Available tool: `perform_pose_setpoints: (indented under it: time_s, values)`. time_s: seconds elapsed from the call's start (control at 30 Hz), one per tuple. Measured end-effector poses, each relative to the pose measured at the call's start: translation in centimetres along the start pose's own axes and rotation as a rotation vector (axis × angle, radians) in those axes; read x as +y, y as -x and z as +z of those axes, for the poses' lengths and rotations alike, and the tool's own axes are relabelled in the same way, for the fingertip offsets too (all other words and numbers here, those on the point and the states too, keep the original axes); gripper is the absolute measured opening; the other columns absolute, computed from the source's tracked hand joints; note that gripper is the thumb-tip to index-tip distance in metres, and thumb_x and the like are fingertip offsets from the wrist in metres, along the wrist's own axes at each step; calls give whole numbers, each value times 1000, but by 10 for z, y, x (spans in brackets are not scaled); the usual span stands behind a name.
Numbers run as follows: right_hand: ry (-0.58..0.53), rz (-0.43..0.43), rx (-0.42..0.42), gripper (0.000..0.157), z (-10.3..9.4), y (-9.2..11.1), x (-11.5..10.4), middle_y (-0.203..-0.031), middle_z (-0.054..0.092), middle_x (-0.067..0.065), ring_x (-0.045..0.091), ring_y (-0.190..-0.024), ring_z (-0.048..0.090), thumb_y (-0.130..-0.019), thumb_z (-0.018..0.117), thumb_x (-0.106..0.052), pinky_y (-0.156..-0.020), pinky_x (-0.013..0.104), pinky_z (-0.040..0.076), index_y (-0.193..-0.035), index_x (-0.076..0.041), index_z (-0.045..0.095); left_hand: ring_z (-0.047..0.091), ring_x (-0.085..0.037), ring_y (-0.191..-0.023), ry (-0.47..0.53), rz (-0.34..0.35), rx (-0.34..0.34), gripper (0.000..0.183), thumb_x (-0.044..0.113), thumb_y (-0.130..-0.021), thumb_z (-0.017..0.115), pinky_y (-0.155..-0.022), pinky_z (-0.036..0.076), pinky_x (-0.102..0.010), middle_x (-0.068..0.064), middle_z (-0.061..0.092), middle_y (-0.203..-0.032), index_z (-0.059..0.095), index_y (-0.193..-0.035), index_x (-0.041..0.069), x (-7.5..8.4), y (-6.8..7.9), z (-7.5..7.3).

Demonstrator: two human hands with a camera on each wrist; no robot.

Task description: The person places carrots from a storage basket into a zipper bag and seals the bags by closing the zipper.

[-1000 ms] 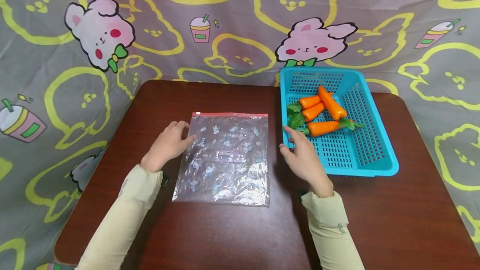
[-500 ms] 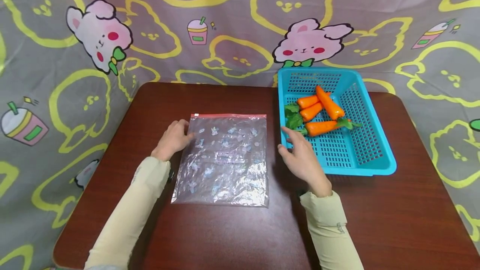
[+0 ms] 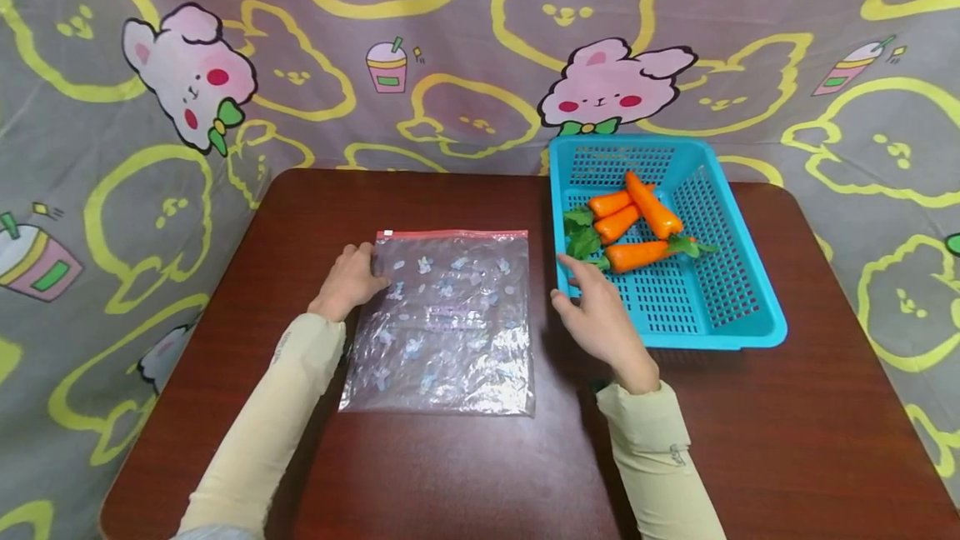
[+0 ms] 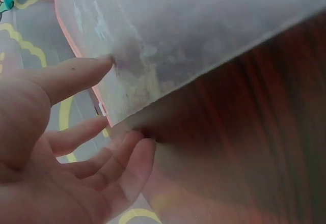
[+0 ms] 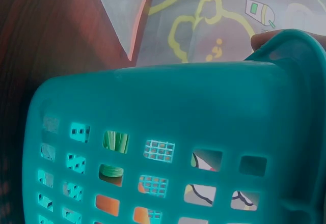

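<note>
On the brown table (image 3: 442,473), I've got the clear bag (image 3: 446,327) lying flat, red zip (image 3: 457,234) on the far side, and to its right the blue basket (image 3: 712,340) with carrots (image 3: 654,205) inside. Here's the left hand (image 3: 348,280) at the bag's far left corner, thumb and fingers apart. And over at the basket's left rim, I see the right hand (image 3: 600,315), thumb and forefinger spread; whether it's touching, I can't tell.
</note>
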State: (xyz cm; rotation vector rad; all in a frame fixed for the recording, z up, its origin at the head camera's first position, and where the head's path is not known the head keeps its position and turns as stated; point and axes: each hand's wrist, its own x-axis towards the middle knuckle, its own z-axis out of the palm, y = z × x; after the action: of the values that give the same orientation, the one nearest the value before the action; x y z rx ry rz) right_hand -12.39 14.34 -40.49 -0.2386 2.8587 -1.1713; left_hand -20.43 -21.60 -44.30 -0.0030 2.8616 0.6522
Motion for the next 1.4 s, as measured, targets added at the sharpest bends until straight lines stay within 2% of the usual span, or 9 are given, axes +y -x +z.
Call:
perform_pose_setpoints:
  time_s: [0.5, 0.7, 0.83, 1.0, 1.17, 1.4]
  values:
    - [7, -9, 6, 56, -1, -1, -2, -145, 43, 20, 38, -120, 56, -97, 53, -21, -93, 53, 50, -148, -8, 36, 47, -42, -114, 23, 18, -15, 49, 11, -86, 65, -102, 41, -53, -30, 44, -127, 51, -130, -6, -1, -7, 4]
    - [7, -8, 6, 56, -1, -2, -2, -145, 43, 20, 38, -120, 56, -97, 54, -21, -93, 52, 51, -148, -7, 35, 45, -40, -118, 28, 44, -12, 41, 9, -86, 65, -102, 40, -52, -29, 53, -121, 58, -123, -8, -2, -8, 5]
    - [10, 0, 5, 56, -1, -2, -2, -145, 43, 19, 38, -120, 56, -97, 54, -21, -93, 52, 51, -148, -8, 35, 49, -40, -114, 30, 55, 2, 36, 8, -84, 67, -99, 43, -50, -29, 58, -116, 63, -116, -9, -2, -10, 5]
    - [13, 13, -2, 56, 0, -2, -3, -145, 43, 19, 37, -121, 55, -97, 54, -21, -93, 53, 51, -149, -9, 35, 58, -40, -108, 29, 37, 56, 29, 8, -81, 69, -92, 48, -48, -26, 65, -113, 69, -106, -7, -4, -10, 4]
    - [10, 13, -1, 56, 0, -1, -3, -145, 43, 19, 37, -121, 55, -97, 54, -21, -93, 53, 51, -148, -9, 35, 62, -38, -101, 31, 20, 91, 20, 6, -81, 67, -86, 51, -47, -23, 68, -107, 71, -97, -6, -5, -11, 3]
    - [3, 11, -3, 56, 0, 0, -2, -146, 42, 19, 38, -121, 55, -97, 54, -20, -93, 53, 50, -148, -9, 35, 61, -29, -88, 82, 18, 98, 27, 5, -83, 62, -77, 51, -40, -18, 68, -96, 65, -109, -5, -8, -10, 5]
